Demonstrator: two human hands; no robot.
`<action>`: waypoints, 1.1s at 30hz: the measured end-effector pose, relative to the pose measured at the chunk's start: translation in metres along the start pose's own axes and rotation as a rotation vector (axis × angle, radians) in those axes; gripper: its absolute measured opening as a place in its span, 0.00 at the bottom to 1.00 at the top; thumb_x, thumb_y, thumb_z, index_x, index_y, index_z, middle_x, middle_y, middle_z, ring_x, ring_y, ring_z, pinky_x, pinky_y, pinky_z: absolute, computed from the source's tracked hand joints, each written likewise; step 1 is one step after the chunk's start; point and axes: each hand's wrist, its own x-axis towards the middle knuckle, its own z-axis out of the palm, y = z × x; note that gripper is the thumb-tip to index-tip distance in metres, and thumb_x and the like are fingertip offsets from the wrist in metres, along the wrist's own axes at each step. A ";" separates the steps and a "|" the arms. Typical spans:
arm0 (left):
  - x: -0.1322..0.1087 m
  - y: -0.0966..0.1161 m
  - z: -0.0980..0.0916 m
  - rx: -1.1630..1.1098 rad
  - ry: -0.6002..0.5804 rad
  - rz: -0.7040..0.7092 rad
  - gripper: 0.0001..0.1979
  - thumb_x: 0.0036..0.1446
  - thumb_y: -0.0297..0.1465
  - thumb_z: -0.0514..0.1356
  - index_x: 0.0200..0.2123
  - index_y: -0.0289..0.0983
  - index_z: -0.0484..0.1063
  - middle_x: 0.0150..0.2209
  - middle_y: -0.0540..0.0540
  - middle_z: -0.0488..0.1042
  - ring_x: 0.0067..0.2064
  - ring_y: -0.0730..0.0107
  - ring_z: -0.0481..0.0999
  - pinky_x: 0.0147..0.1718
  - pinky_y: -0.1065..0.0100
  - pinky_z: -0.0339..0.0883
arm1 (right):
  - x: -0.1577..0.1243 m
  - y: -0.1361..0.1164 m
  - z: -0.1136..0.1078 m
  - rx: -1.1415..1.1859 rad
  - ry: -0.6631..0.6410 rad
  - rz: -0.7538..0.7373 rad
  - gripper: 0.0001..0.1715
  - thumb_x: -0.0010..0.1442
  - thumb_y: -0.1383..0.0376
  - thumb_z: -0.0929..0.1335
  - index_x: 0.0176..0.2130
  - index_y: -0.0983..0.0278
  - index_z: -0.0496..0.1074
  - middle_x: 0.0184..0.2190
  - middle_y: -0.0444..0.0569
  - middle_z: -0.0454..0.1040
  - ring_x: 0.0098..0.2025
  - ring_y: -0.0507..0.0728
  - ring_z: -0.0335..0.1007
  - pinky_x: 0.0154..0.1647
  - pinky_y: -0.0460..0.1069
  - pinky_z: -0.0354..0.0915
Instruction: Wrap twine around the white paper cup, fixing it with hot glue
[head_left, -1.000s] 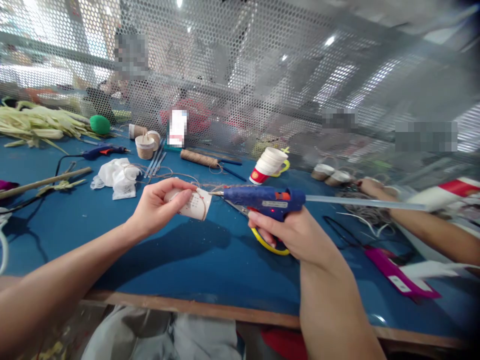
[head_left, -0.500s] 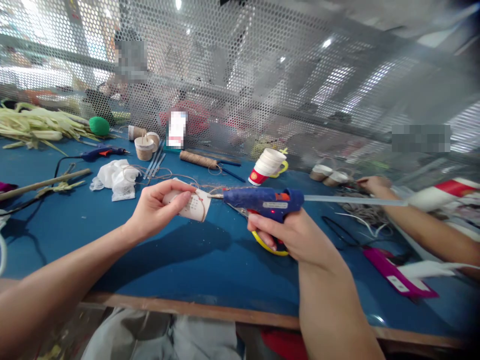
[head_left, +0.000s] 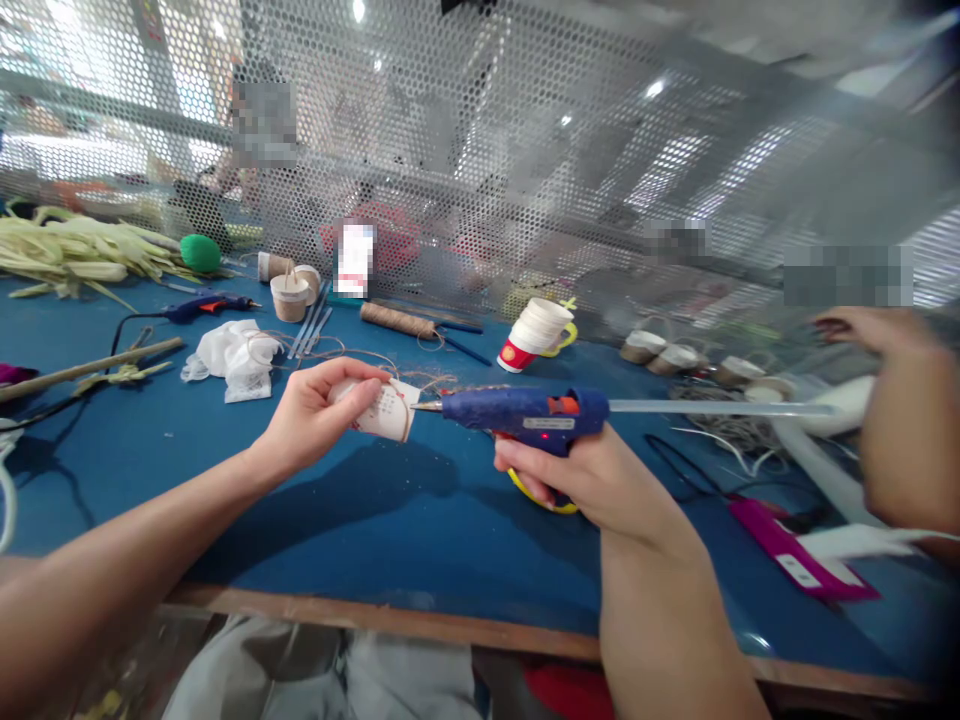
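Observation:
My left hand (head_left: 319, 415) is closed on a small white printed paper cup (head_left: 390, 412), thumb on the near side. A strand of twine (head_left: 407, 405) runs around the cup near its right end. My right hand (head_left: 566, 470) grips a blue glue gun (head_left: 517, 408), its red light lit. A clear glue stick (head_left: 712, 407) sticks out of the gun's back. The metal nozzle (head_left: 427, 406) points left and is at the cup's right edge; I cannot tell if it touches. Yellow-handled scissors (head_left: 559, 508) show partly behind my right hand.
Stacked paper cups (head_left: 536, 333), a twine spool (head_left: 397, 320) and twine-wrapped cups (head_left: 289, 297) stand behind my hands. White cloth (head_left: 234, 358) and another glue gun (head_left: 210, 306) lie left. At right are a purple power strip (head_left: 799, 550) and a co-worker's blurred arm (head_left: 904, 410).
The glue gun's nozzle has tilted down and shifted slightly left along the cup's edge. My left hand stays almost still. At right, the co-worker's hand has drawn up and to the right.

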 end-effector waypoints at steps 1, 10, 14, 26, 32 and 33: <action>0.000 0.000 0.000 -0.003 0.003 -0.010 0.09 0.49 0.33 0.60 0.30 0.33 0.75 0.27 0.47 0.77 0.23 0.77 0.70 0.20 0.78 0.64 | 0.000 0.000 0.000 -0.008 -0.003 0.009 0.13 0.53 0.59 0.67 0.24 0.65 0.67 0.11 0.39 0.61 0.14 0.46 0.56 0.15 0.43 0.55; 0.000 0.002 0.002 0.002 0.027 0.025 0.07 0.48 0.32 0.61 0.29 0.33 0.76 0.27 0.46 0.77 0.23 0.76 0.70 0.19 0.78 0.65 | 0.003 0.002 0.003 0.050 0.088 0.024 0.14 0.53 0.58 0.67 0.24 0.65 0.67 0.11 0.39 0.61 0.14 0.47 0.56 0.15 0.44 0.56; 0.001 0.001 0.002 -0.010 0.025 0.022 0.07 0.49 0.32 0.60 0.29 0.33 0.75 0.26 0.47 0.77 0.22 0.76 0.70 0.18 0.78 0.65 | 0.002 0.000 0.002 0.069 0.035 0.021 0.13 0.53 0.58 0.67 0.24 0.65 0.67 0.11 0.39 0.61 0.14 0.47 0.56 0.14 0.44 0.55; -0.005 0.004 0.000 0.076 0.028 0.149 0.07 0.51 0.31 0.59 0.30 0.34 0.75 0.29 0.46 0.78 0.27 0.74 0.72 0.23 0.77 0.66 | 0.004 0.003 0.002 0.148 0.081 0.049 0.15 0.52 0.57 0.67 0.24 0.66 0.67 0.10 0.39 0.60 0.12 0.45 0.54 0.12 0.43 0.53; -0.005 0.005 0.000 0.084 0.029 0.184 0.07 0.51 0.31 0.59 0.31 0.34 0.75 0.29 0.46 0.78 0.28 0.73 0.73 0.25 0.76 0.67 | 0.006 0.006 0.002 0.193 0.030 0.047 0.14 0.52 0.58 0.68 0.25 0.66 0.67 0.10 0.38 0.61 0.12 0.46 0.54 0.12 0.43 0.53; -0.006 0.005 0.000 0.082 0.029 0.191 0.07 0.51 0.31 0.59 0.31 0.34 0.75 0.29 0.46 0.78 0.28 0.73 0.74 0.25 0.76 0.67 | 0.007 0.006 0.002 0.191 0.043 0.053 0.14 0.52 0.58 0.68 0.25 0.66 0.67 0.10 0.39 0.61 0.12 0.45 0.54 0.12 0.43 0.53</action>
